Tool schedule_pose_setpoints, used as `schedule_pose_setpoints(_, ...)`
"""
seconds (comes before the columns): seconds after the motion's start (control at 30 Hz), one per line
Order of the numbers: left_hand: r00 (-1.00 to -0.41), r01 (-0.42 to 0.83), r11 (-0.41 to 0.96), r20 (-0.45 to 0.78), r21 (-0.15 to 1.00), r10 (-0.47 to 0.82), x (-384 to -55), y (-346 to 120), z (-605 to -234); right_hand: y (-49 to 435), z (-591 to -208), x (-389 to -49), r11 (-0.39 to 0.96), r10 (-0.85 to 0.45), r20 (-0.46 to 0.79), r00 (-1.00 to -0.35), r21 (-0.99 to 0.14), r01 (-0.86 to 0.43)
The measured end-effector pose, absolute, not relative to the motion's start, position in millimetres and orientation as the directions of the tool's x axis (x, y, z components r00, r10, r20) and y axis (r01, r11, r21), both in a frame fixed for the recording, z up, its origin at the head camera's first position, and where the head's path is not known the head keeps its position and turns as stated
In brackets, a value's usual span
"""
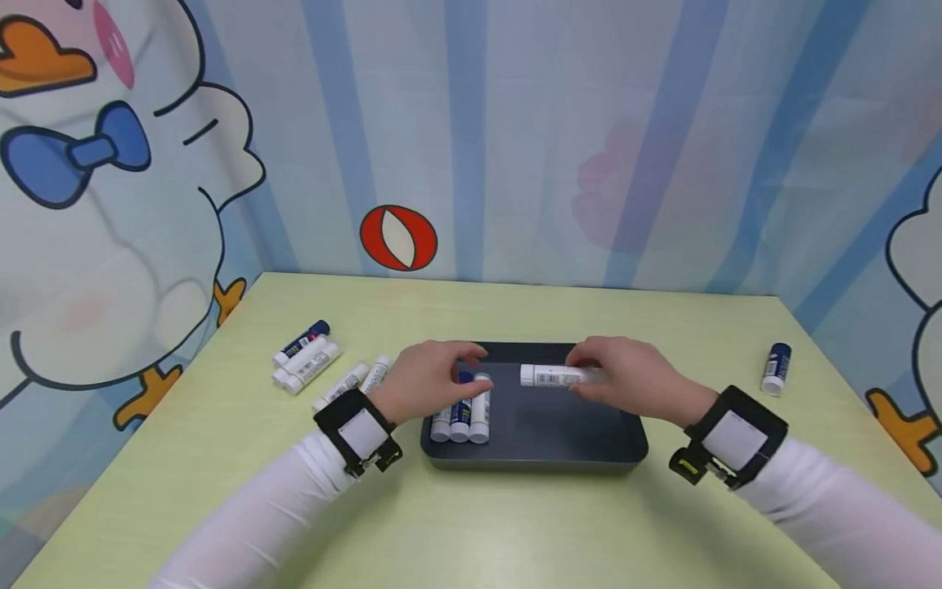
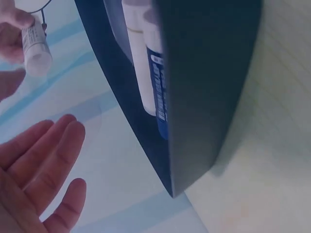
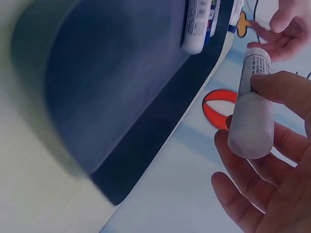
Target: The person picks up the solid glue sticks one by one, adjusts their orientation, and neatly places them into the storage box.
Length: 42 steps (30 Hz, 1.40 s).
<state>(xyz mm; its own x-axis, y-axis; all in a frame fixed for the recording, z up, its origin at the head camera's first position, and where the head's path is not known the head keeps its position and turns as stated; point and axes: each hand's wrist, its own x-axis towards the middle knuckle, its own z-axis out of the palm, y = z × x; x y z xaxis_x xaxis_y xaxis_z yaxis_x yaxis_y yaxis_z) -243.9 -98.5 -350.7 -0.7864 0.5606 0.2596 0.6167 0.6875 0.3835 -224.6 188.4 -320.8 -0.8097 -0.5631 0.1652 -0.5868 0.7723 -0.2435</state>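
White tube (image 3: 250,124) has its label (image 3: 259,64) partly covered by the right hand (image 3: 291,189).

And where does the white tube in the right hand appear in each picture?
Head: the white tube is in the lower half, slightly right of centre.
Left wrist: white tube near the top left corner.
Right wrist: white tube right of centre, around mid-height.
Shared landmark: the dark tray, visible in all three.

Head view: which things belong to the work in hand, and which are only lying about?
Likely the work: right hand, held white tube, left hand, dark tray, tubes in tray

Just around, possibly for later: tubes at left, tube at right
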Motion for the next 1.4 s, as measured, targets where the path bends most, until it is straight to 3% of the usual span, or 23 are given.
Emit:
schedule_pose_setpoints(0.5,-0.669,0.732,0.558,0.258,0.390,0.697,-239,-83,-354,160,-321,-220,0.710,-0.638,0.174,-0.750,-0.243,-0.661)
schedule_pose_setpoints(0.67,-0.661,0.743,0.550,0.288,0.381,0.693,-238,-81,-355,160,-321,-220,0.711,-0.625,0.179,-0.760,-0.273,-0.648)
schedule_pose_setpoints(0.77,-0.675,0.734,0.571,0.311,0.367,0.669,-237,-81,-355,162,-322,-223,0.701,-0.590,0.188,-0.785,-0.363,-0.614)
schedule_pose_setpoints(0.9,-0.728,0.685,0.621,0.319,0.380,0.607,-237,-82,-356,167,-328,-231,0.628,-0.468,0.168,-0.868,-0.628,-0.460)
schedule_pose_setpoints(1.07,-0.799,0.601,0.642,0.341,0.476,0.495,-236,-79,-358,170,-333,-236,0.369,-0.298,0.018,-0.954,-0.920,-0.133)
schedule_pose_setpoints(1.2,-0.814,0.581,0.622,0.389,0.525,0.432,-233,-74,-356,162,-335,-231,0.187,-0.268,-0.085,-0.960,-0.982,0.034)
schedule_pose_setpoints(1.4,-0.809,0.586,0.620,0.419,0.523,0.412,-230,-65,-358,143,-339,-221,0.065,-0.188,-0.138,-0.972,-0.990,0.128)
